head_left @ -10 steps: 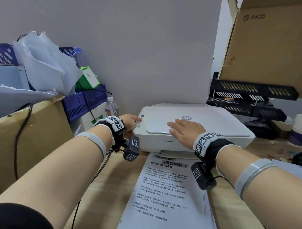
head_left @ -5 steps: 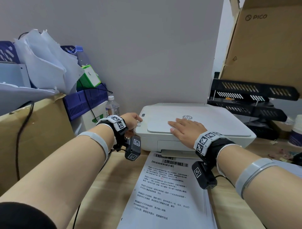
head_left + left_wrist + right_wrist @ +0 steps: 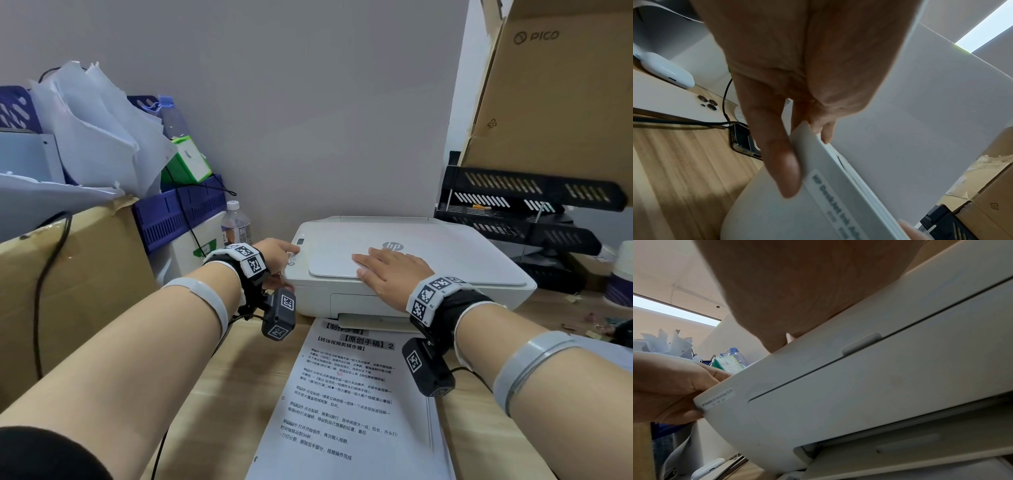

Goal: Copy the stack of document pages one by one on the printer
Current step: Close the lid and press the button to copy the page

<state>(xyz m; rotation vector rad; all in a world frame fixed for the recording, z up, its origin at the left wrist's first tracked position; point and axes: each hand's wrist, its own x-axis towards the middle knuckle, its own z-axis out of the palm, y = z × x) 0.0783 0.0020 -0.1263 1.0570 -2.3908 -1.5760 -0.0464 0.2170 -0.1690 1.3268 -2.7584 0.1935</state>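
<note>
The white printer point(image 3: 445, 253) sits on the wooden desk with its lid down. My right hand point(image 3: 387, 270) lies flat on the lid, fingers straight; in the right wrist view its palm point(image 3: 797, 288) presses on the printer point(image 3: 879, 386). My left hand point(image 3: 281, 257) is at the front left corner, with a straight finger on the control panel. Its thumb point(image 3: 781, 162) rests against the printer's front face point(image 3: 838, 203). The stack of printed pages point(image 3: 349, 394) lies on the desk in front of the printer, text side up.
A cardboard box point(image 3: 68, 291), blue basket point(image 3: 178, 212) and water bottle point(image 3: 236, 222) crowd the left. Black letter trays point(image 3: 513, 212) and a large PICO carton point(image 3: 555, 102) stand at the right. A phone point(image 3: 674, 100) and white earbud case point(image 3: 668, 71) lie left of the printer.
Both hands stay where they were on the printer. Only the head view shifts slightly.
</note>
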